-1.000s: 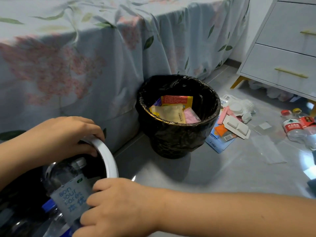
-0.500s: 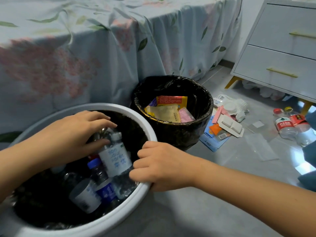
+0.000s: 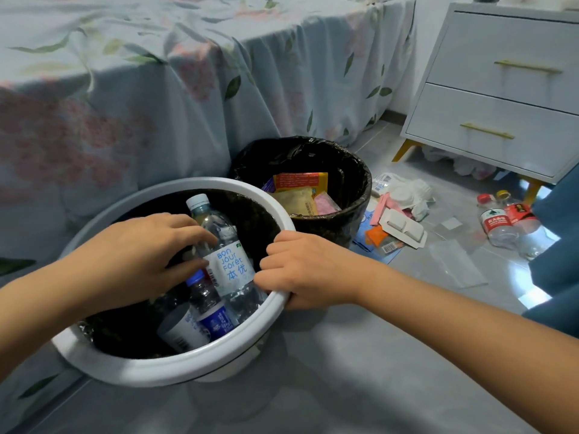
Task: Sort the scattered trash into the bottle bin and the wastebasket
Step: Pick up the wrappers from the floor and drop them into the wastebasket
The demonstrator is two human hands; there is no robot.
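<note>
The left hand's point(image 3: 138, 255) grip was curled round a clear plastic water bottle with a white cap and a white label point(image 3: 224, 252), fingers and thumb wrapped over its upper body just above the label. The bottle stood tilted inside the round white-rimmed bottle bin lined with a black bag point(image 3: 175, 368), its cap pointing toward the bed. The right hand's point(image 3: 300, 269) grip was clamped on the bin's rim at its right side, fingers hooked over the inner edge and thumb beneath.

Below the held bottle lay a blue-capped clear bottle with a dark blue label point(image 3: 210, 308) and another white-labelled bottle point(image 3: 181, 332), both resting in the bin.

Just behind the bin, touching or nearly touching it, stood the black-bagged round wastebasket point(image 3: 360, 195), holding flat wrappers in orange, yellow and pink point(image 3: 300, 192).

On the grey floor point(image 3: 344, 371) to the right of the wastebasket lay a scatter of paper and plastic packaging point(image 3: 398, 214), including a white blister tray point(image 3: 402, 228) and a clear plastic sleeve point(image 3: 457, 264). Further right, two clear bottles with red labels point(image 3: 507, 220) lay side by side near a white two-drawer cabinet with gold handles point(image 3: 507, 98). A floral bedsheet point(image 3: 156, 89) hung down behind both containers.
</note>
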